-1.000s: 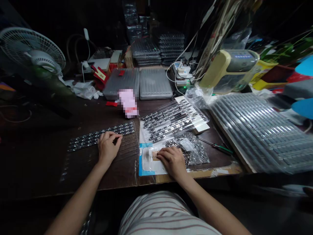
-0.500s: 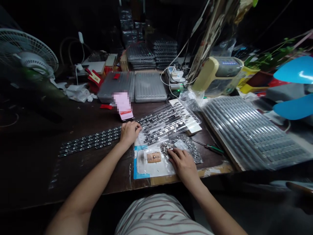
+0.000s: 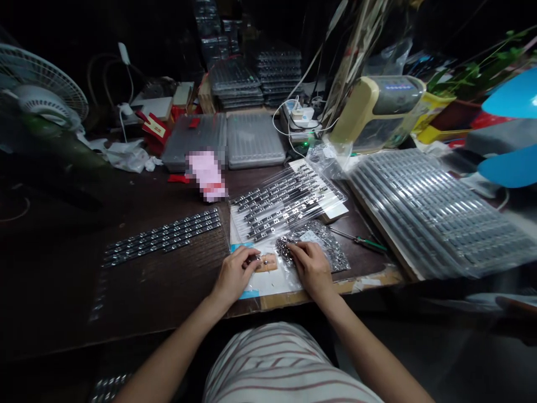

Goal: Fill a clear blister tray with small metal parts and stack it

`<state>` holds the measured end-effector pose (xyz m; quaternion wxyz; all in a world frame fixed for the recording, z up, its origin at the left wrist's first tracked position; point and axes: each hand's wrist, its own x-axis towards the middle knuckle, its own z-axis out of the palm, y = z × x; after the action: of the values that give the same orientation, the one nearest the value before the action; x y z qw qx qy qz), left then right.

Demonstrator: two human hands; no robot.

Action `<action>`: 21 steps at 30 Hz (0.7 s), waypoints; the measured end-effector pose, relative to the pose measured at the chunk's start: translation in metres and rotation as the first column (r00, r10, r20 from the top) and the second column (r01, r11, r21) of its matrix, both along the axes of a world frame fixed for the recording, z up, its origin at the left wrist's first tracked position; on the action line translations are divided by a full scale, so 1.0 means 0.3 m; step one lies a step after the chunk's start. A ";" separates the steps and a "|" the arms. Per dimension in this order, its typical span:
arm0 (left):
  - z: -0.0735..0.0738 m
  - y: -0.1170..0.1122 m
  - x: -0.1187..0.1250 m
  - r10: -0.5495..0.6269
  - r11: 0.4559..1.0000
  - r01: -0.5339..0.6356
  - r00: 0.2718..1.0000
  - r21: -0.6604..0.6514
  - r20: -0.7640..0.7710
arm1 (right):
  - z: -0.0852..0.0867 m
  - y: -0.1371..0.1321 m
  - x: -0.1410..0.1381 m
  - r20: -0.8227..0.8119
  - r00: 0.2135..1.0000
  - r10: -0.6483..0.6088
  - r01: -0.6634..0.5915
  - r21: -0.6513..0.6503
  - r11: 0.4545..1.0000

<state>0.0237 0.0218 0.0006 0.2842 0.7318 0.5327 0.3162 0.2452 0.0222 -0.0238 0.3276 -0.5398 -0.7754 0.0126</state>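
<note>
The small parts [image 3: 285, 247] near the front edge of the surface [image 3: 168, 296] are shiny and metallic, beside a matt, wood-like block [image 3: 267, 263]. The surface is smooth with a dull sheen. Towards its right edge, trays [image 3: 436, 212] are glossy, clear, ribbed plastic; at its left, strips [image 3: 163, 235] gleam black and silvery.
</note>
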 end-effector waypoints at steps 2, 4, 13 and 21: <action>-0.024 -0.011 0.019 0.001 0.999 -0.001 1.000 0.053 -0.002 | 0.002 -0.003 0.005 -0.039 0.999 0.013 -0.013 0.004 1.000; -0.039 -0.016 0.028 -0.011 0.994 0.012 1.000 0.109 -0.010 | 0.005 -0.004 0.008 -0.093 0.995 0.035 -0.034 0.005 0.999; -0.049 -0.025 0.043 -0.005 0.977 0.026 0.995 0.211 -0.100 | 0.016 0.000 0.016 -0.200 0.976 0.081 -0.076 0.036 0.996; -0.046 -0.022 0.052 -0.024 0.973 0.056 0.989 0.223 -0.145 | 0.027 -0.008 -0.021 -0.255 0.962 0.098 -0.109 -0.030 0.994</action>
<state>0.0394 0.0152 -0.0132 0.1669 0.7906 0.4969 0.3165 0.2389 0.0199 -0.0156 0.4109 -0.4995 -0.7539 0.1155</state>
